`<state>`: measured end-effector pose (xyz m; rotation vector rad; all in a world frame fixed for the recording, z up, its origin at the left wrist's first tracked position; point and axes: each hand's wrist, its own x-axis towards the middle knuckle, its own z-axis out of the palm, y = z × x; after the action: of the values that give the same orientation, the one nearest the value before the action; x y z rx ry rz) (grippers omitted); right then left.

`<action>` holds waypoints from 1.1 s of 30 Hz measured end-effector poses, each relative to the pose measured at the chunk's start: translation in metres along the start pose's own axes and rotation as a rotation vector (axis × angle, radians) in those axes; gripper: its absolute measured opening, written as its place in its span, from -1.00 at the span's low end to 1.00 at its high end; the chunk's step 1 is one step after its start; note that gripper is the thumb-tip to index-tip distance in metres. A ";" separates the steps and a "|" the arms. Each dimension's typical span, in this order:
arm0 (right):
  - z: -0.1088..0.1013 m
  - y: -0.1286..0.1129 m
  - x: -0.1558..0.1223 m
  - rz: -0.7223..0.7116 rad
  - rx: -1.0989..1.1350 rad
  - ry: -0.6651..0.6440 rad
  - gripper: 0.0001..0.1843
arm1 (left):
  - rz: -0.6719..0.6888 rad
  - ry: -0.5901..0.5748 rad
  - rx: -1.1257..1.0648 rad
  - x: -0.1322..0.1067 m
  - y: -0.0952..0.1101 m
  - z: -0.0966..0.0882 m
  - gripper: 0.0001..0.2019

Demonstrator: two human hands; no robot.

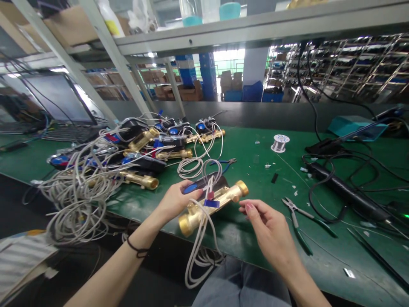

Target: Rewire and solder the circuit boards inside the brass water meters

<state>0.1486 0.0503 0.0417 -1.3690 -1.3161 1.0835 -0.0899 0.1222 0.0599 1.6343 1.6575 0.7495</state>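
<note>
While left hand (175,199) clamps brass-bodied water meter with black-blue top (211,197) | right hand (271,232) beside it, fingers loosely apart, empty | looks heavy, rigid, slick; grip brass body, not trailing grey cable (200,243)

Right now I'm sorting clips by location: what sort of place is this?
Most likely a factory assembly bench: a heap of brass meters with cables on a green table, a solder spool, and pliers near the right hand.
</note>
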 end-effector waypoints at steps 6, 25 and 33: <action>0.012 0.018 -0.001 0.126 0.109 -0.150 -0.48 | 0.080 0.059 0.123 -0.014 0.001 0.004 -0.64; 0.010 -0.047 0.002 -0.157 -0.572 -0.083 -0.68 | -0.296 -0.239 -0.934 -0.094 0.000 0.066 -0.34; -0.008 -0.085 0.027 -0.343 -1.258 -0.292 -0.70 | -0.171 -0.672 -0.950 -0.141 -0.001 0.078 -0.51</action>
<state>0.1416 0.0778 0.1262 -1.7228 -2.5430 0.1104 -0.0311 -0.0231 0.0223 0.8823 0.7395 0.6433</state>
